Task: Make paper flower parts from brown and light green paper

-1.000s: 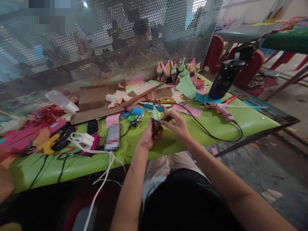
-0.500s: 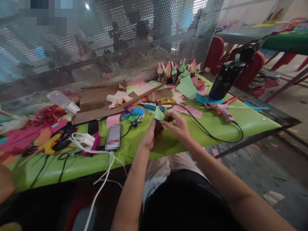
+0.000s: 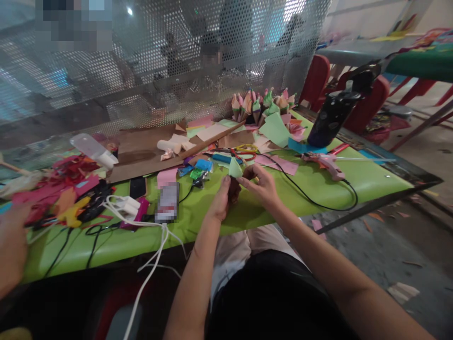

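Observation:
My left hand [image 3: 221, 199] and my right hand [image 3: 260, 185] meet over the green table [image 3: 329, 179], both closed on a small paper cone [image 3: 234, 175] with a brown base and a light green top. The left hand wraps the brown lower part; the right hand's fingers pinch it from the right side. A cluster of similar finished paper cones [image 3: 260, 103] stands at the back of the table.
A pink glue gun [image 3: 327, 161] with a black cord lies to the right, a dark bottle [image 3: 331, 118] behind it. Scissors [image 3: 240, 152], coloured paper scraps, a brown card sheet [image 3: 141, 151], a phone [image 3: 166, 202] and white cables [image 3: 122, 205] crowd the left. Another person's hand [image 3: 12, 245] shows at far left.
My hands have shifted the cone slightly and turned it; the green top now tilts more to the right. The other person's hand at far left has risen into view.

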Action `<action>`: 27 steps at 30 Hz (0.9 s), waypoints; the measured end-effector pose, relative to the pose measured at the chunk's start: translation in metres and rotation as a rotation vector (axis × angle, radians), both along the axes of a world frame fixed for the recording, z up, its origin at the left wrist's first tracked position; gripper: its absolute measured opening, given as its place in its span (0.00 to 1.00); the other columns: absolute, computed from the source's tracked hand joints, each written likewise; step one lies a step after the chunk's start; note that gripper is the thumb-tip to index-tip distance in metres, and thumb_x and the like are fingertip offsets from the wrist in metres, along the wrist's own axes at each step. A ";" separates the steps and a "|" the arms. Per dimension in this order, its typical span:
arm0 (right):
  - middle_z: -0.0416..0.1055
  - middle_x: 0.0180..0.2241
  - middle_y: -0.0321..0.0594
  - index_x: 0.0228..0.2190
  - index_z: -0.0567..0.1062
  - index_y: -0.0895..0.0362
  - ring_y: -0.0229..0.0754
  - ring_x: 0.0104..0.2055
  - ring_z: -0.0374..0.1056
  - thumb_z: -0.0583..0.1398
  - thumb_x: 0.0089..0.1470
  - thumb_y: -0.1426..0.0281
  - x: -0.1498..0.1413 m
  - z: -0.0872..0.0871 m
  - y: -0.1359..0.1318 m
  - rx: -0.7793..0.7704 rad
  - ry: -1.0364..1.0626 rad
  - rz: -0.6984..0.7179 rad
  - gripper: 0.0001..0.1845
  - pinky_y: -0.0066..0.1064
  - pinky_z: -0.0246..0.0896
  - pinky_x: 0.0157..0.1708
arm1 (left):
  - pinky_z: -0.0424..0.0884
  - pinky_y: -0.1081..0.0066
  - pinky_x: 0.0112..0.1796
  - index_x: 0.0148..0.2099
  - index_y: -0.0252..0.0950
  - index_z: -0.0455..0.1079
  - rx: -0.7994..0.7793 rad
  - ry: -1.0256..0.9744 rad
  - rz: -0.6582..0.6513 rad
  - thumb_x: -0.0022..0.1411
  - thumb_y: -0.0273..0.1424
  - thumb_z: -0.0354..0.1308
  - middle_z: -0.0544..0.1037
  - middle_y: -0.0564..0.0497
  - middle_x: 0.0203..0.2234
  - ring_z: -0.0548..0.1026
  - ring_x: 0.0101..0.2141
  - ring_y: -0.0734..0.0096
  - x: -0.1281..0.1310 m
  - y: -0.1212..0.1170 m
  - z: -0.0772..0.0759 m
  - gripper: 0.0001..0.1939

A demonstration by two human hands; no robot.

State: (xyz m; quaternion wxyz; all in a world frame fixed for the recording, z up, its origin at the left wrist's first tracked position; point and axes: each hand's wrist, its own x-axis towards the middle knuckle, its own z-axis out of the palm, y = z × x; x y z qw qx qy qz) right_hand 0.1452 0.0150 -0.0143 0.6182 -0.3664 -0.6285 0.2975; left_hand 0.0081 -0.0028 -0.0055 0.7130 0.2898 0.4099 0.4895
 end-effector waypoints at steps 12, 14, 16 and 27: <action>0.67 0.23 0.33 0.24 0.70 0.54 0.39 0.27 0.61 0.69 0.47 0.50 0.000 0.003 0.001 -0.060 0.060 0.075 0.22 0.32 0.57 0.30 | 0.50 0.80 0.16 0.33 0.37 0.64 0.104 -0.083 -0.129 0.65 0.55 0.52 0.61 0.58 0.17 0.54 0.15 0.80 -0.005 0.000 0.007 0.25; 0.67 0.24 0.33 0.24 0.70 0.54 0.38 0.28 0.61 0.68 0.48 0.49 0.000 0.002 0.001 -0.075 0.076 0.083 0.23 0.32 0.57 0.30 | 0.49 0.81 0.15 0.33 0.37 0.64 0.107 -0.081 -0.153 0.65 0.56 0.51 0.60 0.59 0.16 0.53 0.14 0.81 -0.005 0.000 0.007 0.26; 0.66 0.24 0.33 0.24 0.70 0.53 0.38 0.28 0.60 0.67 0.49 0.48 0.001 0.003 0.002 -0.094 0.095 0.089 0.23 0.32 0.58 0.30 | 0.48 0.81 0.15 0.33 0.37 0.64 0.093 -0.072 -0.161 0.65 0.57 0.50 0.60 0.59 0.16 0.51 0.14 0.81 -0.006 0.001 0.007 0.27; 0.68 0.24 0.34 0.25 0.70 0.54 0.39 0.29 0.61 0.65 0.50 0.45 0.000 0.002 0.001 -0.080 0.042 0.100 0.25 0.32 0.58 0.31 | 0.50 0.80 0.16 0.33 0.37 0.65 0.085 -0.067 -0.087 0.64 0.55 0.54 0.62 0.58 0.16 0.56 0.16 0.80 -0.005 0.001 0.006 0.25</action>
